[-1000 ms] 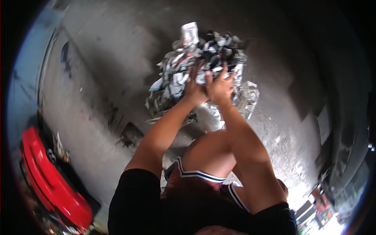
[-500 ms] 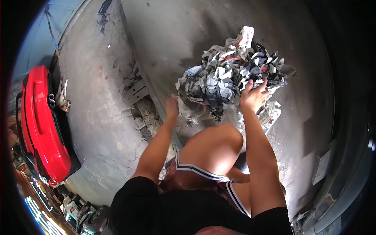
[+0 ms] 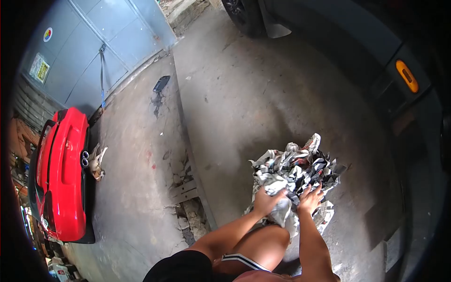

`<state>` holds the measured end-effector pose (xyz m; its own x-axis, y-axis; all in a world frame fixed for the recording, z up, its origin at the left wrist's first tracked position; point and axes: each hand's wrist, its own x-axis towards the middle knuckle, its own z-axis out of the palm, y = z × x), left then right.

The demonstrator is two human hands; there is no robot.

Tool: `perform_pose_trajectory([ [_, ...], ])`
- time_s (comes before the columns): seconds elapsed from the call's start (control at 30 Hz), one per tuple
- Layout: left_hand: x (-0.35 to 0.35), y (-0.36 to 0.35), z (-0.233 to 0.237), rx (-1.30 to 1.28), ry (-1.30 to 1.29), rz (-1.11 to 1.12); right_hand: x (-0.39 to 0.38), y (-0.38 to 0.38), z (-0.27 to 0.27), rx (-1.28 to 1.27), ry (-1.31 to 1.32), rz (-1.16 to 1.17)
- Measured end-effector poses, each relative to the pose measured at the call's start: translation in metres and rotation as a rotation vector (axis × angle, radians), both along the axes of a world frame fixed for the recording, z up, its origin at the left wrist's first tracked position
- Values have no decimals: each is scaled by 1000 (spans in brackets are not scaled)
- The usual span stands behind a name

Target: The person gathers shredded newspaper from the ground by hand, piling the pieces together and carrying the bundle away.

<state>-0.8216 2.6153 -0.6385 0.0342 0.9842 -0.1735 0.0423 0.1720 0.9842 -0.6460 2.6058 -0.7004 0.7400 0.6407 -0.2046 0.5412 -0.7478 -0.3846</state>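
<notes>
A heap of crumpled newspaper lies on the concrete in front of my bent knee. My left hand is at the heap's near left side, closed on a newspaper sheet and slightly blurred; its fingertips are partly hidden by paper. My right hand rests on the near right of the heap with its fingers spread over the dark and white crumpled pieces. Loose paper sticks out below that hand.
A red car stands at left, with a tan animal lying beside its exhaust. A dark vehicle borders the right. Broken concrete and a slotted plate run along a floor seam. A blue-grey gate is behind.
My left hand has moved right, from the heap's outer left edge in against the paper. My right hand stays on the heap. The view has tilted up, showing the gate and a wheel.
</notes>
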Motion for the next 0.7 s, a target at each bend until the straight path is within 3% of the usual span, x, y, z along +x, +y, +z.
perform_pose_trajectory([
  [0.07,-2,19,27,40,147,-243,10,3,-21,5,-21,-22],
  [0.2,-17,59,12,112,307,-670,10,5,-29,43,-50,-16],
  [0.33,-4,89,31,-35,380,-888,25,7,-44,-37,-18,-13],
  [0.4,11,92,8,133,354,-785,28,9,-69,-78,-4,-22],
  [0.43,26,89,-1,95,456,-711,40,6,-75,-69,59,12],
  [0.47,38,91,-5,-4,535,-689,55,10,-74,42,242,106],
  [0.5,49,94,30,21,598,-620,68,11,-71,187,503,170],
  [0.53,58,91,-10,20,631,-612,72,5,-62,226,673,201],
  [0.57,64,96,2,26,581,-605,63,15,-15,235,967,-5],
  [0.7,74,102,2,20,722,-613,47,44,34,-248,731,49],
])
